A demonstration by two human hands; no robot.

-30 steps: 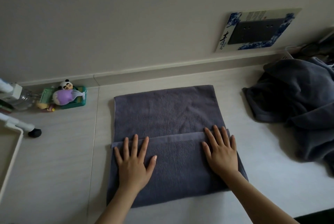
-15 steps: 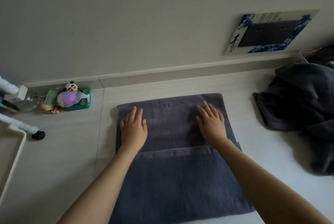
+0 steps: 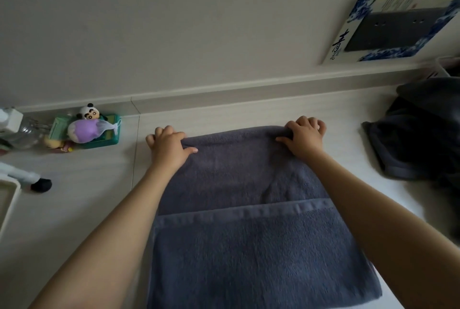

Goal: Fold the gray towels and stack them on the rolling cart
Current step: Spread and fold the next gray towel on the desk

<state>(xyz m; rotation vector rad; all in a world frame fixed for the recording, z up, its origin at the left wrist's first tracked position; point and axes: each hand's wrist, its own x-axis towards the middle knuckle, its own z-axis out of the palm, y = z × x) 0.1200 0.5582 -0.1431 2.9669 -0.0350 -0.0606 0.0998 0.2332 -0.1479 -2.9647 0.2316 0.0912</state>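
Observation:
A gray towel [image 3: 239,246] lies flat on the pale floor in front of me, its near part folded over so a hemmed edge crosses the middle. My left hand [image 3: 168,145] grips the far left corner of the towel, fingers curled under the edge and thumb on top. At the far right corner, my right hand [image 3: 305,138] pinches the edge the same way. A heap of unfolded gray towels [image 3: 423,134] sits at the right. The white corner of the rolling cart [image 3: 7,199] shows at the left edge.
A green tray [image 3: 109,136] with a panda figure and a purple ball stands by the baseboard at the left. A clear bottle [image 3: 22,129] and a black caster [image 3: 41,185] lie near the cart. A blue-and-white box [image 3: 388,27] leans on the wall.
Both hands slid from the folded near layer up across the towel to its far edge and closed on the two far corners. The view tipped forward.

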